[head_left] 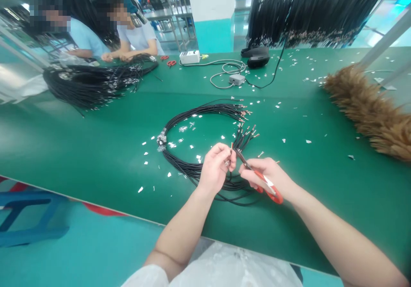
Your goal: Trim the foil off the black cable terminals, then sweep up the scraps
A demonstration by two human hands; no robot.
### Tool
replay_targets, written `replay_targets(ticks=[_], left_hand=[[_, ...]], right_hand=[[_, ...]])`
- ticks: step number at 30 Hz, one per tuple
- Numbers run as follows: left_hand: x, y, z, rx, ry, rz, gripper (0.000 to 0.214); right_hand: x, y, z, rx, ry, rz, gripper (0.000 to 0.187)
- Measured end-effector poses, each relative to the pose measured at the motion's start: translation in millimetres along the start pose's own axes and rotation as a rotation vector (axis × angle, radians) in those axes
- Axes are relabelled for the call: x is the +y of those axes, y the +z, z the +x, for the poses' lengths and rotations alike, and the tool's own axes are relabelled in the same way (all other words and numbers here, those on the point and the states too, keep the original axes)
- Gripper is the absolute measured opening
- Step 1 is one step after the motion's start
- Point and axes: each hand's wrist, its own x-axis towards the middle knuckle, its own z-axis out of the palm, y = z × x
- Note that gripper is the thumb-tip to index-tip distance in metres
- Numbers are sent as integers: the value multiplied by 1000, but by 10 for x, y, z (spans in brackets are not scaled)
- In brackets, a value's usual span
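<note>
Head view: the left hand [215,167] sits just left of centre, its thumb and fingers pinched narrow on the tip of one thin black wire with a small metal terminal [231,149], which sticks up at about twelve o'clock from the pinch. The right hand [269,176] is close beside it at three o'clock, fingers closed through the loops of a pair of orange-handled scissors [263,181]. The blades run from the handles toward ten o'clock, their point reaching the wire end right at the left fingertips — so the wire lies up and left of the right hand's grip, long axis roughly upright, crossing the blades. The left hand is the nearer one to the terminal; whether the blades are parted or closed on it I cannot tell.

Beneath both hands lies a coiled bundle of black wires with metal-tipped ends [199,120], looped on the green table mat [96,150], with the loose ends fanned out at one o'clock from the left hand. Small white and silver scraps [145,153] are scattered around the coil.

At two o'clock, well apart, lies a brown feather duster [369,107]. At ten o'clock two other people sit over a larger heap of black wires [93,84] — their hands are far from this person's own.
</note>
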Motion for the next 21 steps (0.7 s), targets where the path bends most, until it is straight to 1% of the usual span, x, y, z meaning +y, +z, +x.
replay_targets(ticks=[3,9,12,14,16,18,21], left_hand=[[-5,26,-14,36,22,53,14],[-35,34,-54,73,116,176,14],[-79,28,-73,88,193,266,15],[-111,22,-79,124,248,314,15],[-137,14,-84,157,284,341,16],[-157,4,-91,168,294,350,16],[-190,-6,-108,153,286,343,16]], right_hand=[[-9,-7,-18,-42,35,-12,23],[10,-23,-10,-48,44,30,27],[-2,-28,-31,-100,41,130,30],[2,-16,-49,-129,23,228,34],[23,8,-66,-128,-8,315,36],[51,39,-80,-114,-29,372,35],[80,80,-104,-99,-36,412,33]])
